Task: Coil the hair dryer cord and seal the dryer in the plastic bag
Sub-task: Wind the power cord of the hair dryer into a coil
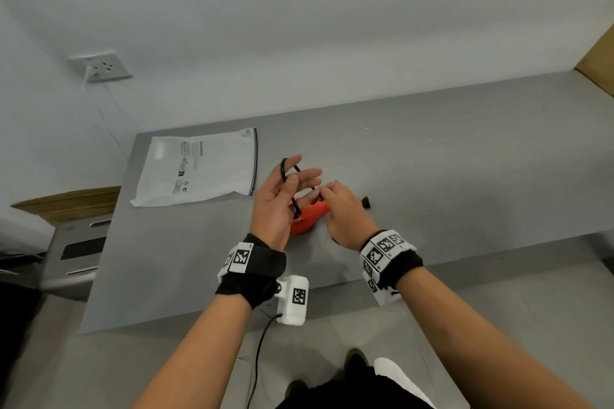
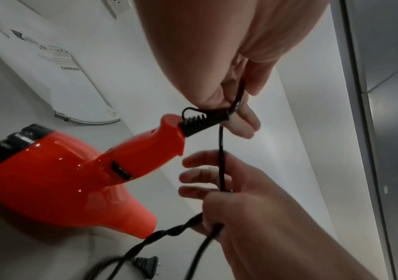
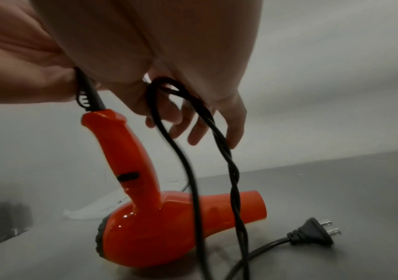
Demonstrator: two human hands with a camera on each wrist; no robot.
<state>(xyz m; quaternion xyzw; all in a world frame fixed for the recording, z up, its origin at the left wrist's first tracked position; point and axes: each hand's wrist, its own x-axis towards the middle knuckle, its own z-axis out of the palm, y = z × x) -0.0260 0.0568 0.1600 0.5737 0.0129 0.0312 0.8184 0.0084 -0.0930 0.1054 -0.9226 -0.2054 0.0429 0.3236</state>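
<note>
An orange hair dryer (image 1: 304, 217) lies on the grey table (image 1: 465, 159), its handle (image 3: 123, 151) pointing up. My left hand (image 1: 292, 183) pinches the black cord (image 2: 221, 161) just above the ribbed strain relief (image 2: 200, 121); a loop of cord runs over its index finger and the other fingers are straight. To the right, my right hand (image 1: 327, 196) grips the cord a short way along. From it a twisted stretch of cord (image 3: 231, 170) hangs to the table. The plug (image 3: 312, 233) lies beside the dryer's nozzle. The white plastic bag (image 1: 199, 169) lies flat at the far left.
A wall socket (image 1: 103, 68) sits on the wall beyond the bag. The table's near edge runs just under my wrists. A grey appliance (image 1: 76, 249) stands left of the table. Bare tabletop stretches to the right of the plug (image 1: 365, 202).
</note>
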